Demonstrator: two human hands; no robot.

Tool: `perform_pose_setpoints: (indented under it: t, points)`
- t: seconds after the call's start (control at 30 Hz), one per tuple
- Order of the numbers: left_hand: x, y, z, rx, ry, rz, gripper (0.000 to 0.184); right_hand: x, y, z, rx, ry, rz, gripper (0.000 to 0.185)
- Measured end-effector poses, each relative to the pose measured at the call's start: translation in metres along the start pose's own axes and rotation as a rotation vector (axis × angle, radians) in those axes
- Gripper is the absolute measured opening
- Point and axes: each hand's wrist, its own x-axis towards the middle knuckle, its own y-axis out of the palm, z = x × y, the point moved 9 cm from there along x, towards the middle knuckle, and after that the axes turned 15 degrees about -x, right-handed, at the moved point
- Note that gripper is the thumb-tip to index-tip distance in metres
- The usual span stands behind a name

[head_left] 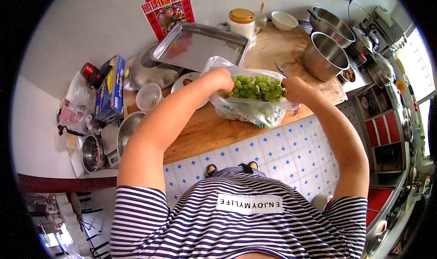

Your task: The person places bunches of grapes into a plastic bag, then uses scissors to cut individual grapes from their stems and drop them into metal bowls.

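Observation:
A white plastic bag sits at the front edge of the wooden table, its mouth spread wide. Inside it, green grapes show in the opening. My left hand is closed on the bag's rim at the left of the grapes. On the opposite side, my right hand grips the rim, with its fingertips partly hidden. Behind the bag, a knife lies on the wood near my right hand. A white plate is partly covered by my left forearm.
A metal tray rests over a round metal lid at the back. A clear plastic tub and a blue stretch-film box stand left. Two steel pots occupy the right, near a white bowl and gold-lidded jar.

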Motion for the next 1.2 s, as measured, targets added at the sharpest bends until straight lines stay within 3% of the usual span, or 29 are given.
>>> perform_pose_setpoints:
  t: [0.07, 0.1, 0.2, 0.27, 0.4, 0.47, 0.53, 0.6, 0.7, 0.77, 0.8, 0.83, 0.9, 0.93, 1.0, 1.07, 1.2]
  points:
    - [-0.021, -0.006, -0.004, -0.054, -0.03, 0.087, 0.031, -0.023, -0.015, 0.002, 0.035, 0.079, 0.12, 0.044]
    - [-0.032, -0.005, -0.006, -0.106, -0.055, 0.176, 0.035, -0.028, -0.022, 0.001, 0.032, 0.07, 0.119, 0.044]
    - [-0.057, -0.02, -0.022, -0.07, 0.028, 0.176, 0.029, -0.039, -0.048, 0.001, -0.15, 0.031, 0.07, 0.058]
    - [-0.07, -0.033, -0.026, -0.034, 0.086, 0.084, 0.028, -0.047, -0.068, -0.002, -0.312, 0.074, 0.11, 0.064]
    - [-0.094, -0.056, -0.034, 0.017, 0.284, -0.079, 0.028, -0.045, -0.084, -0.003, -0.451, 0.067, 0.074, 0.065]
    - [-0.097, -0.06, -0.03, 0.004, 0.405, -0.201, 0.029, -0.045, -0.096, 0.005, -0.456, -0.03, -0.086, 0.059]
    - [-0.11, -0.065, -0.032, -0.07, 0.456, -0.152, 0.03, -0.049, -0.105, 0.006, -0.4, 0.025, -0.17, 0.053]
    - [-0.143, -0.087, -0.038, -0.26, 0.71, -0.182, 0.029, -0.05, -0.104, 0.007, -0.316, 0.022, -0.143, 0.053]
    - [-0.192, -0.126, 0.008, -0.49, 0.813, -0.402, 0.027, -0.067, -0.12, 0.03, -0.251, -0.053, -0.227, 0.056]
    - [-0.218, -0.128, 0.075, -0.781, 0.37, -0.299, 0.024, -0.07, -0.119, 0.04, -0.367, -0.067, -0.109, 0.053]
    - [-0.226, -0.123, 0.117, -0.842, 0.266, -0.351, 0.021, -0.069, -0.117, 0.041, -0.43, -0.064, -0.045, 0.051]
    - [-0.233, -0.108, 0.162, -0.833, 0.153, -0.372, 0.018, -0.071, -0.112, 0.042, -0.495, -0.052, 0.017, 0.05]
    - [-0.249, -0.058, 0.245, -0.671, -0.297, -0.347, 0.019, -0.069, -0.108, 0.043, -0.466, -0.036, 0.014, 0.056]
    - [-0.24, -0.02, 0.296, -0.351, -0.258, -0.36, 0.024, -0.07, -0.107, 0.041, -0.441, -0.002, 0.016, 0.062]
    - [-0.251, 0.03, 0.32, -0.226, -0.492, -0.21, 0.031, -0.075, -0.109, 0.046, -0.458, -0.012, 0.002, 0.061]
    - [-0.248, 0.078, 0.344, -0.159, -0.594, -0.082, 0.032, -0.076, -0.109, 0.049, -0.481, -0.02, -0.017, 0.06]
    - [-0.24, 0.108, 0.357, -0.099, -0.655, -0.025, 0.028, -0.07, -0.091, 0.037, -0.338, -0.066, -0.277, 0.057]
